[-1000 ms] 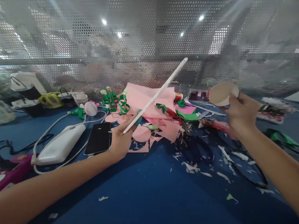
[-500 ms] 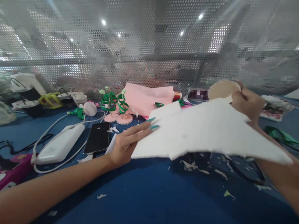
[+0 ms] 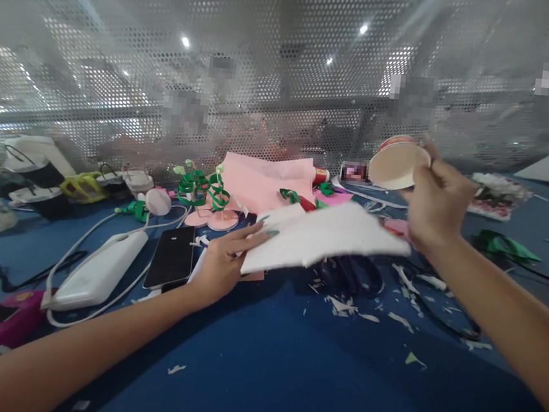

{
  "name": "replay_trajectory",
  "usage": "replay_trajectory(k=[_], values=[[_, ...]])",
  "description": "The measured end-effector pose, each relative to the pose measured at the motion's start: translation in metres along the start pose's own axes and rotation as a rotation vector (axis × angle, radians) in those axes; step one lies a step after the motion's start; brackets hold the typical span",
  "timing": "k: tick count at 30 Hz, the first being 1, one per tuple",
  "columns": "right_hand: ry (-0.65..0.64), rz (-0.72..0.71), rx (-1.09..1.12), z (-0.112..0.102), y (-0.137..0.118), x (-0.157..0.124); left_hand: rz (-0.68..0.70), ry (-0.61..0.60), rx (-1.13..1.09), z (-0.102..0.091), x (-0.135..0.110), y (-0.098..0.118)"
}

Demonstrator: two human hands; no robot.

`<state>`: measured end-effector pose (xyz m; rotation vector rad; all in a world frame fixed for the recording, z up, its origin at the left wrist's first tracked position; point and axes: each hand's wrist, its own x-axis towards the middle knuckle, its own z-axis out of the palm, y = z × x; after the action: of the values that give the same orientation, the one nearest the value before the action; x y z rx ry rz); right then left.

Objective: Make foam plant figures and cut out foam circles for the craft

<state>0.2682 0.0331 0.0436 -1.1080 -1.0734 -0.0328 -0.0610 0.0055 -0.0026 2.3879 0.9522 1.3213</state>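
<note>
My left hand (image 3: 224, 256) grips the left end of a white sheet (image 3: 330, 234), its long green nails lying on top and the thumb hidden. The sheet is bent and slightly blurred, held just above the blue table. Up at the right, my right hand (image 3: 438, 196) pinches the rim of a round beige-faced thing with a red band (image 3: 399, 165); I cannot tell whether it is a paper cup or a tape roll. Beneath the sheet, the dark handles of a pair of scissors (image 3: 352, 275) show in part. A pink sheet (image 3: 267, 182) lies behind.
Two small green-leaved craft plants (image 3: 217, 197) stand on pink discs. At the left are a black phone (image 3: 171, 257), a white power bank (image 3: 100, 270) with its cable and a purple device (image 3: 0, 328). White paper scraps (image 3: 342, 305) litter the blue table; green ribbon (image 3: 506, 246) lies right.
The white sheet has dropped and swung away from my right arm, uncovering the scissors and scraps. My right hand has moved slightly left and tilted the round thing, showing its red band.
</note>
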Motion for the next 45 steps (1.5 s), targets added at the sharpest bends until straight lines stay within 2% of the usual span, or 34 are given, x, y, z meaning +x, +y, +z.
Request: replay_trajectory(k=[1, 3, 5, 7, 10, 13, 16, 19, 22, 28, 34, 36, 39, 42, 45], values=[[-0.008, 0.084, 0.1, 0.004, -0.003, -0.005, 0.016, -0.034, 0.041, 0.0, -0.001, 0.002], [-0.11, 0.257, 0.275, 0.012, -0.008, -0.018, 0.078, -0.096, 0.136, 0.0, -0.002, 0.005], [-0.251, 0.403, 0.329, 0.02, -0.011, -0.034, 0.179, -0.134, 0.209, 0.001, -0.002, 0.007], [-0.413, 0.479, 0.339, 0.027, -0.015, -0.052, 0.295, -0.159, 0.236, 0.002, -0.002, 0.007], [-0.666, 0.44, 0.36, 0.032, -0.02, -0.075, 0.469, -0.222, 0.23, 0.004, -0.001, 0.007], [-0.786, 0.244, 0.237, 0.034, -0.023, -0.088, 0.568, -0.275, 0.22, 0.004, 0.0, 0.006], [-0.819, 0.068, 0.063, 0.034, -0.023, -0.091, 0.597, -0.273, 0.235, 0.004, -0.002, 0.006], [-0.818, 0.029, -0.006, 0.034, -0.023, -0.092, 0.644, -0.293, 0.265, 0.003, -0.005, 0.008], [-0.765, -0.014, -0.022, 0.033, -0.022, -0.093, 0.705, -0.358, 0.291, 0.001, -0.008, 0.012], [-0.633, 0.013, -0.187, 0.033, -0.018, -0.094, 0.785, -0.434, 0.362, -0.002, -0.01, 0.019], [-0.657, 0.025, -0.187, 0.034, -0.02, -0.092, 0.961, -0.309, 0.51, -0.005, -0.013, 0.034], [-0.658, 0.014, -0.181, 0.034, -0.021, -0.093, 0.911, -0.204, 0.641, -0.005, -0.017, 0.04], [-0.62, -0.062, -0.155, 0.032, -0.024, -0.093, 0.56, -0.115, 1.015, -0.002, -0.02, 0.049], [-0.593, -0.158, -0.12, 0.03, -0.026, -0.095, 0.173, -0.243, 1.276, -0.001, -0.019, 0.053], [-0.63, -0.186, -0.119, 0.028, -0.029, -0.095, -0.112, -0.446, 1.343, -0.004, -0.014, 0.053]])
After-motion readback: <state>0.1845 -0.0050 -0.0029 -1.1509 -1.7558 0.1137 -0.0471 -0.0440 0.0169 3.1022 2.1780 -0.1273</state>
